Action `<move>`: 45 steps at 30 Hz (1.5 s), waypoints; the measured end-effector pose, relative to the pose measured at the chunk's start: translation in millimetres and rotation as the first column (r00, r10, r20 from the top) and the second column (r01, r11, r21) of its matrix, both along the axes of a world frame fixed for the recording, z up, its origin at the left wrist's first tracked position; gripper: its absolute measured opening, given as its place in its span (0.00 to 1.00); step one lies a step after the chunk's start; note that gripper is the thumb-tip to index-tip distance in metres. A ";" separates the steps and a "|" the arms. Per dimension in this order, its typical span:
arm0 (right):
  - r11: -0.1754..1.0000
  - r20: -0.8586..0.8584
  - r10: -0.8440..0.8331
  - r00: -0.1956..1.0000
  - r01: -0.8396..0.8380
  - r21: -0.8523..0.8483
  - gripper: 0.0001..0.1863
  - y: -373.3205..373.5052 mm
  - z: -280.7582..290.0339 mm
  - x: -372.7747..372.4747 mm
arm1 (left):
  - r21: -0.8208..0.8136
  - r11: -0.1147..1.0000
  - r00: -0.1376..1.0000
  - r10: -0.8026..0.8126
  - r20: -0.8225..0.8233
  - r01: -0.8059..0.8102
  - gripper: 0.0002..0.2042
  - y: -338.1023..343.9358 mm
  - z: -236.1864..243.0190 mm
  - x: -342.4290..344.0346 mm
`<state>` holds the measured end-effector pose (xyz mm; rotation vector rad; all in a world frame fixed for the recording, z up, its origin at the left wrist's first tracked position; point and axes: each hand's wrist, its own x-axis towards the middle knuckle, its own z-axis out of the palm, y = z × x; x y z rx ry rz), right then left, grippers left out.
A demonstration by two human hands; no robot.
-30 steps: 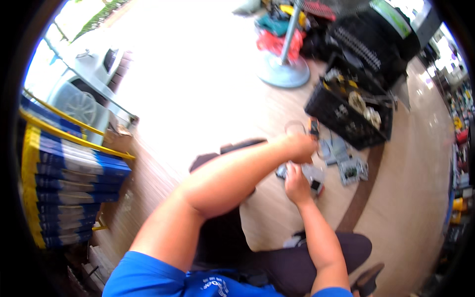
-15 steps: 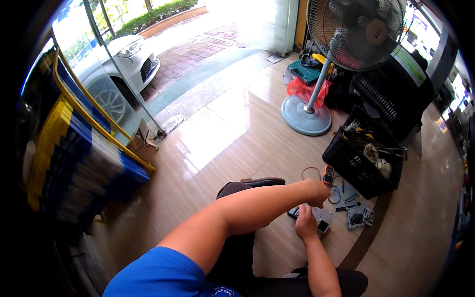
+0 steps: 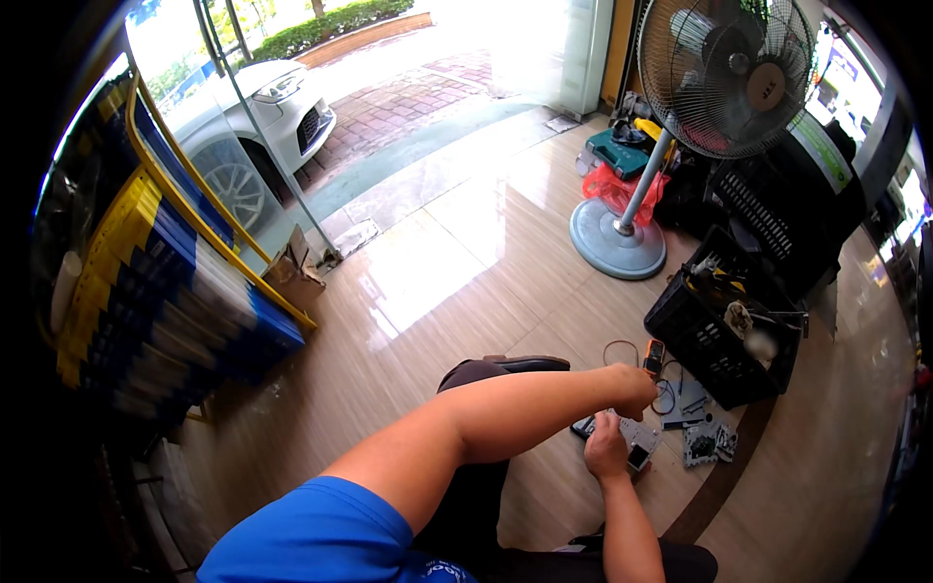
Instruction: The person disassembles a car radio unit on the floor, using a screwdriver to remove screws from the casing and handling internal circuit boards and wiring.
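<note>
My left hand (image 3: 632, 389) is closed, fingers curled down and mostly hidden, over a light grey device (image 3: 637, 437) on the floor. My right hand (image 3: 605, 445) is closed at the left side of that device, just below my left hand; what both hold is too small or hidden to make out. An orange-and-black meter (image 3: 653, 358) with thin leads lies just beyond my left hand. Grey plates (image 3: 690, 396) and an opened part with a circuit board (image 3: 702, 445) lie to the right.
A black crate (image 3: 680, 335) of tools stands beyond the parts. Behind it are a standing fan (image 3: 617, 248), black baskets (image 3: 768, 214) and a teal case (image 3: 617, 151). At left, a yellow rack (image 3: 126, 262) of blue boards stands by a glass door; a white car (image 3: 272, 121) is outside.
My head view has tilted up, bringing the doorway and fan head into sight and shifting the floor items down in the picture. My hands stay closed at the grey device.
</note>
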<state>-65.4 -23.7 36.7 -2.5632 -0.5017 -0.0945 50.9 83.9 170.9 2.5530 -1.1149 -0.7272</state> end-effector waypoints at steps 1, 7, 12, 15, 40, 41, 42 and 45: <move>1.000 -0.025 -0.001 1.000 0.001 -0.001 0.22 0.5 0.5 -1.0 | 0.004 1.000 1.000 0.005 0.000 -0.005 0.17 -0.2 -1.0 -0.6; 0.997 -0.049 -0.065 0.997 0.063 -0.037 0.24 -2.8 6.0 4.0 | 0.017 1.000 1.000 0.001 0.012 -0.001 0.18 -5.6 -5.5 2.1; 1.000 0.042 -0.016 0.999 0.016 -0.004 0.23 2.6 0.7 3.4 | 0.013 1.000 1.000 0.001 0.010 -0.001 0.18 -0.7 -0.2 1.8; 1.000 0.018 -0.013 1.000 0.013 -0.006 0.21 3.3 0.0 1.6 | 0.033 0.999 0.999 -0.034 -0.009 0.034 0.21 1.7 3.1 0.8; 0.999 0.086 -0.009 0.996 0.012 -0.039 0.22 -0.1 -2.9 1.5 | 0.010 0.999 0.999 -0.051 -0.009 0.051 0.25 6.4 9.6 2.7; 1.000 0.109 -0.020 0.994 0.019 0.013 0.21 1.8 -0.8 1.0 | 0.008 0.999 0.999 -0.051 -0.012 0.051 0.25 6.7 11.0 2.8; 1.000 0.106 -0.019 0.994 0.018 0.011 0.21 3.0 1.6 0.2 | 0.017 0.998 0.998 -0.055 -0.012 0.055 0.25 7.0 12.2 2.6; 1.000 -0.017 -0.027 0.999 0.027 -0.009 0.22 4.0 6.3 -0.4 | 0.037 0.997 0.998 -0.060 -0.018 0.061 0.26 6.0 17.8 2.3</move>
